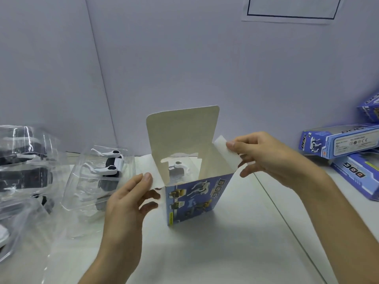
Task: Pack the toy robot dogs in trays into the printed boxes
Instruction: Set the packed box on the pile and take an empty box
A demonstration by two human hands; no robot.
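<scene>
Left hand (125, 203) pinching the left flap (156, 174), right hand (272, 158) fingers (231, 144) clamped on the right flap (226, 155); printed box (196, 199) upright on the surface (235, 238), toy robot dog (178, 169) inside.

Your left hand (129, 201) sits low on a bare forearm that enters from the bottom edge, thumb laid on top of the left flap (155, 171) and the fingers (150, 207) curled beneath it in a pinch. Your right hand (268, 158) is higher, its bare forearm angling in from the lower right, thumb tip pressing the right flap (229, 158) from above with the other fingers curled under it.
</scene>
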